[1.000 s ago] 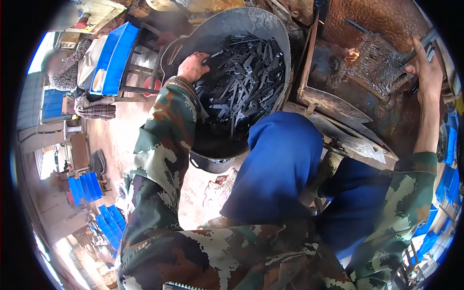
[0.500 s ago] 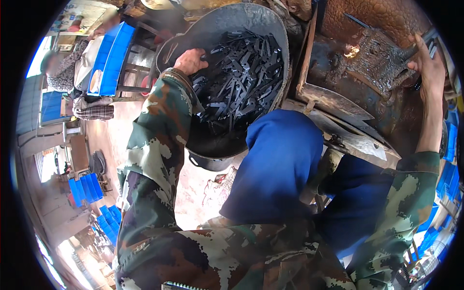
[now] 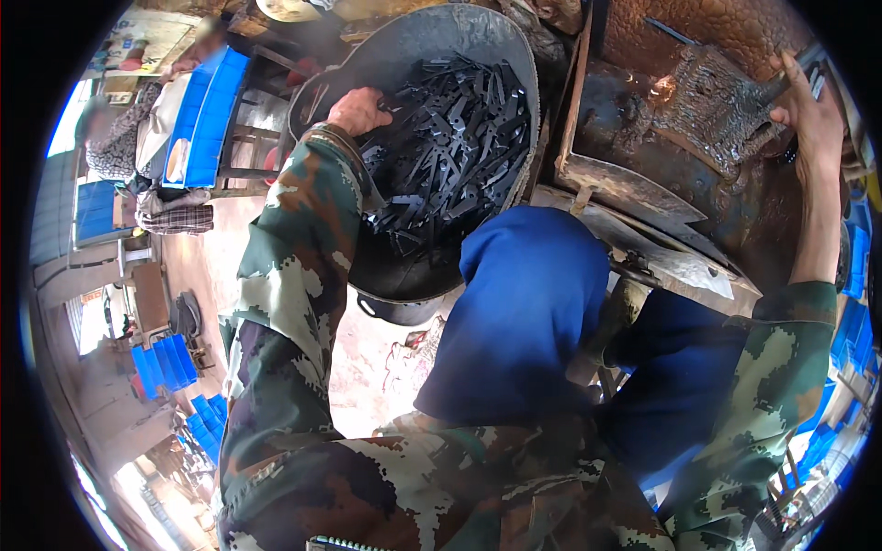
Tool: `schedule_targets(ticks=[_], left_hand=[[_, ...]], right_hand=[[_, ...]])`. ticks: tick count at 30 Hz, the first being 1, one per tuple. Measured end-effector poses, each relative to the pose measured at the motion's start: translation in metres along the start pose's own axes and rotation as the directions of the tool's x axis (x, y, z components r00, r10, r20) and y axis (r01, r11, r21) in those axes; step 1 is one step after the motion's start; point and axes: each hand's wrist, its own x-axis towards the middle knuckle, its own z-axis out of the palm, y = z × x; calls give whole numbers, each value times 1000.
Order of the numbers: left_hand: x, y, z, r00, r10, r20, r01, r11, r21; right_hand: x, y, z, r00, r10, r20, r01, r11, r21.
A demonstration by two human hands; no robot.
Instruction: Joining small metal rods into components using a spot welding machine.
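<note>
A large dark tub (image 3: 496, 32) stands in front of me, heaped with many flat black plier-shaped metal pieces (image 3: 455, 138). My left hand (image 3: 358, 112) is over the tub's left side with its fingers curled in. A small dark bit shows at the fingertips, too little to name. At the far right my right hand (image 3: 816, 124) is closed around a grimy metal bar (image 3: 779, 88), thumb and forefinger on either side of it. Under the bar's inner end sits a wet, rusty metal block (image 3: 703, 106) coated in brown sludge.
The block sits in a rusty metal trough (image 3: 606, 110) whose bent sheet edge (image 3: 634, 188) faces my knees. Blue bins (image 3: 207, 115) stand on a rack at the left, with a person (image 3: 115, 138) beside them. More blue bins (image 3: 165, 363) lie lower left.
The view has shifted slightly, so the tub and trough sit a little further left. My left hand stays over the tub's left side; my right hand keeps its hold on the bar.
</note>
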Motion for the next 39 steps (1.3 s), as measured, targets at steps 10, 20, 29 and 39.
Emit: schedule_targets(ticks=[10, 20, 29, 39], left_hand=[[8, -1, -4, 998, 7, 57, -10, 998, 62], [7, -16, -16, 998, -49, 49, 39, 983, 179], [-59, -48, -27, 994, -2, 109, 2, 1000, -1], [-129, 11, -46, 959, 265, 102, -154, 787, -597]], right_hand=[[-9, -14, 2, 999, 19, 36, -17, 998, -55], [-16, -23, 7, 1000, 21, 23, -21, 1000, 4], [-14, -17, 5, 999, 29, 46, -32, 997, 68], [-14, -15, 5, 999, 27, 38, -30, 997, 66]])
